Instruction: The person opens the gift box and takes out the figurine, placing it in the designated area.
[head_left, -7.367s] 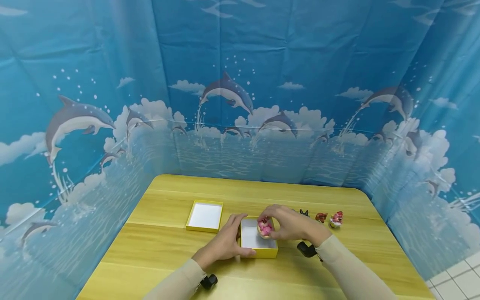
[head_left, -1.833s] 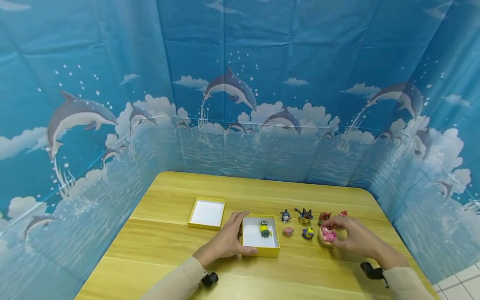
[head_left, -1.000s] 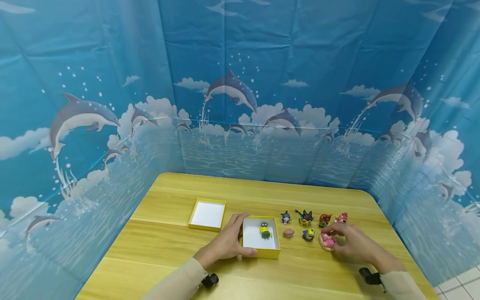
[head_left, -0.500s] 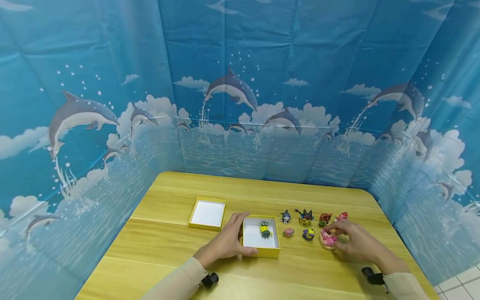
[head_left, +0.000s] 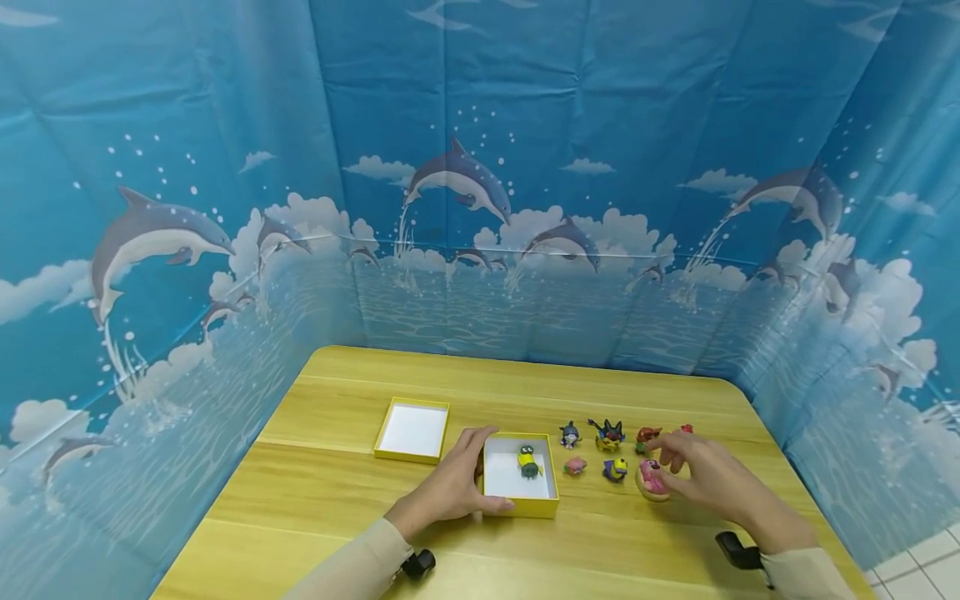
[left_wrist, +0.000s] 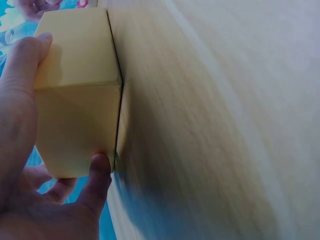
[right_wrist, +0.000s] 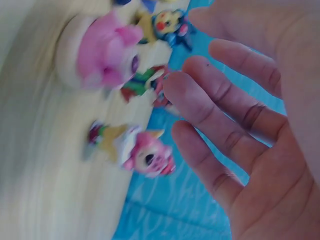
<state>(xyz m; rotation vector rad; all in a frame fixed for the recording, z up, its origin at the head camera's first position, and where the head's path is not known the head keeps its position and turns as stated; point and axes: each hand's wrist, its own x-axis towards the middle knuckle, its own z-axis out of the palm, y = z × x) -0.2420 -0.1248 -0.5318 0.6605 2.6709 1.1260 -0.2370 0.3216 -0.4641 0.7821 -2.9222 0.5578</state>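
My left hand [head_left: 448, 483] grips the left side of an open yellow box [head_left: 532, 507], thumb on its near wall and fingers round the back. In the left wrist view the thumb and fingertips press its outer walls. Inside the box lies a yellow-and-green one-eyed-looking toy figurine [head_left: 528, 463] with goggle eyes. My right hand [head_left: 712, 479] hovers beside a pink bear figurine [head_left: 651, 481] in a round pale base, which stands on the table. Its fingers are relaxed, and the right wrist view shows a gap between them and the pink bear figurine [right_wrist: 107, 52].
The box lid [head_left: 412, 432] lies white side up to the left. Right of the box stand a grey figurine [head_left: 569, 435], a black-eared one [head_left: 609, 435], a red-brown one [head_left: 647, 439], a small pink one [head_left: 574, 466] and a purple-and-yellow one [head_left: 615, 470]. Another pink bear [right_wrist: 150, 155] stands behind my right hand.
My right hand has carried the pink bear figurine from over the box to the table at the right, and its fingers have now come off it. The left hand keeps its grip on the box.
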